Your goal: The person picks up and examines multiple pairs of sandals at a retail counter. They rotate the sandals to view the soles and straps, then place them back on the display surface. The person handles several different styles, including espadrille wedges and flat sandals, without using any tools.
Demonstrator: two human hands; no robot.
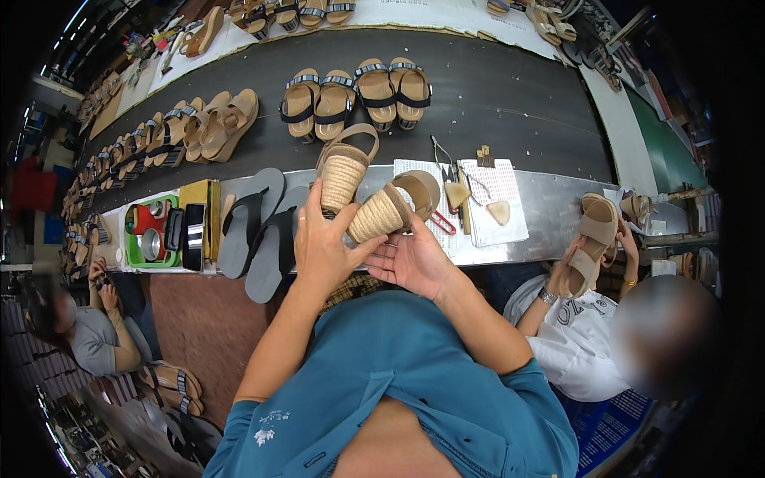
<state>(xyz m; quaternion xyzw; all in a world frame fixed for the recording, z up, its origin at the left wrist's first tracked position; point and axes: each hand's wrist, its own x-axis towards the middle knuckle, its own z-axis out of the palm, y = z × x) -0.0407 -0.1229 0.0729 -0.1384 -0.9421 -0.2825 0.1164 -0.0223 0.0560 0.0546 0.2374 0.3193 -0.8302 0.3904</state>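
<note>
Two beige wedge sandals with rope-wrapped heels are held up in front of me over the bench edge. My left hand (pixel 323 239) grips the left sandal (pixel 344 183) from below, its thumb reaching across to the heel of the right sandal (pixel 376 217). Palm up, my right hand (pixel 418 263) bears the right sandal from its right side, with the thumb side touching it and the other fingers stretched under the heel. Both sandals tilt with their heels toward me. Behind them stand two pairs of dark-strapped sandals (pixel 333 103) on the dark belt.
Grey-soled slippers (pixel 265 255), a phone (pixel 194 237) and a green basket (pixel 134 253) lie left. Right are paper sheets (pixel 510 231) and red-handled pliers (pixel 443 224). Sandals (pixel 163 135) line the belt. One person handles a sandal (pixel 596 219) at right; another (pixel 100 334) sits left.
</note>
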